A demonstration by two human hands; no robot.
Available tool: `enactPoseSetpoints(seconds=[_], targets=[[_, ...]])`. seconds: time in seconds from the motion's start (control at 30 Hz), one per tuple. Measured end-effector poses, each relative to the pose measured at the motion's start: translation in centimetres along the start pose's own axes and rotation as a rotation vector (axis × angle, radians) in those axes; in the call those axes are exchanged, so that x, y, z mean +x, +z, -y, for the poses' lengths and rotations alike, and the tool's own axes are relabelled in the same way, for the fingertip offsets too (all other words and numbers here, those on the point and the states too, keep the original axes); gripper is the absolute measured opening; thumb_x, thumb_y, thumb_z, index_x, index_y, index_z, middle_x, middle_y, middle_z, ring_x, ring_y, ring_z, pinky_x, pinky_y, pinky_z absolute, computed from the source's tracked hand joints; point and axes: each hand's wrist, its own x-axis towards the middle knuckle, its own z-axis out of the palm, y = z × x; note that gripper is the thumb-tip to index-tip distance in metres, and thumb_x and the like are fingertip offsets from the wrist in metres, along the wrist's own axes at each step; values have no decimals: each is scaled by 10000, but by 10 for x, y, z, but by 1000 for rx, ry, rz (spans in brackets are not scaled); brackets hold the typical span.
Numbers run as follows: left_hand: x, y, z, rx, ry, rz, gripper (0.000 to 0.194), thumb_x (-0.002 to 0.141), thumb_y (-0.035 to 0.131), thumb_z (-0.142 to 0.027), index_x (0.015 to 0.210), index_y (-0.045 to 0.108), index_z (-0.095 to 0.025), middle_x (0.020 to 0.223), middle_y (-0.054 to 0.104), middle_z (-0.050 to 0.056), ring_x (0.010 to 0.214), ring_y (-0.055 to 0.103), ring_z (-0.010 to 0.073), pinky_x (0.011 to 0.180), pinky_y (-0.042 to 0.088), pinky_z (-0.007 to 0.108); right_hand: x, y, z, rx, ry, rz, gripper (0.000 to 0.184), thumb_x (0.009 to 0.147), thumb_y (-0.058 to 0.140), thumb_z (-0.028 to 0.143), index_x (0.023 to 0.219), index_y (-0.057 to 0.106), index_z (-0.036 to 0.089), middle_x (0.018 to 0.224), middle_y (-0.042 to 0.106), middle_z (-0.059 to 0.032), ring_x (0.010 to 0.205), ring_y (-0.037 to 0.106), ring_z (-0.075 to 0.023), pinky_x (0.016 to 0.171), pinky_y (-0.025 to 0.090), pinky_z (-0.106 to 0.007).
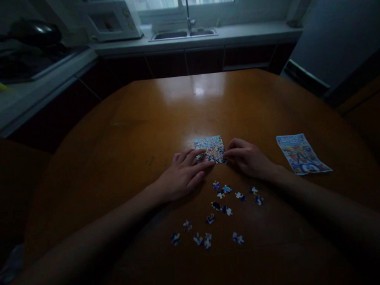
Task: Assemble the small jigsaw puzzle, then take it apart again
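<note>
A partly assembled jigsaw puzzle (210, 142) lies flat on the wooden table, its top edge light blue and its lower part many-coloured. My left hand (186, 171) rests over its lower left side, fingers stretched out across the pieces. At the puzzle's right edge is my right hand (245, 155), thumb and fingertips pinched together; whatever is between them is too small to make out. Nearer to me lie several loose jigsaw pieces, among them a light blue one (227, 188), a dark one (216, 205) and a pale cluster (203, 240).
A printed picture sheet (302, 153) with creased edges lies right of my right forearm. The round-ended wooden table (127, 132) fills the middle. Beyond it run a counter with a sink (174, 35), a microwave (111, 22), and a stove with a dark pan (33, 33).
</note>
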Motion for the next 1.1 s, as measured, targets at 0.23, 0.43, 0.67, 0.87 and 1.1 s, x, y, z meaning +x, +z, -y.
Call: enactPoseSetpoints(seconds=[0.23, 0.43, 0.67, 0.87, 1.1], targets=[[0, 0, 0, 0, 17, -20, 398, 1035, 471, -377, 1427, 532, -370, 1567, 395, 51, 1381, 370, 349, 1117, 349, 558, 1, -3, -8, 2, 157, -245, 311, 839, 488, -22, 908, 722, 171, 906, 654, -67, 835, 627, -189, 740, 499, -328], [0, 0, 0, 15, 1, 22, 423, 1049, 438, -408, 1469, 481, -432, 1597, 342, 35, 1397, 346, 369, 1107, 340, 598, 1, 1, -6, 37, 132, -160, 231, 890, 546, 60, 936, 738, 181, 948, 650, -75, 869, 629, -196, 757, 512, -339], [0, -1, 2, -105, -16, -40, 408, 1041, 470, -364, 1448, 507, -362, 1556, 398, 61, 1397, 366, 328, 1144, 332, 577, 2, 1, -1, 49, 166, -82, 165, 931, 599, 166, 1046, 713, 197, 980, 665, -74, 858, 637, -189, 758, 520, -339], [5, 1, 11, -349, -179, -259, 306, 923, 671, -252, 1227, 642, -229, 1272, 597, 81, 1226, 525, 263, 1086, 440, 480, 2, -1, 0, 68, 176, -66, 137, 921, 635, 208, 1034, 711, 203, 997, 660, -69, 826, 635, -172, 741, 533, -327], [6, 3, 15, -415, -214, -271, 355, 839, 761, -223, 1181, 663, -218, 1227, 625, 76, 1189, 567, 253, 1062, 473, 472, 1, -3, 8, 14, 8, 68, 312, 865, 686, 211, 1176, 659, 206, 1082, 645, -92, 983, 629, -220, 842, 537, -372]])
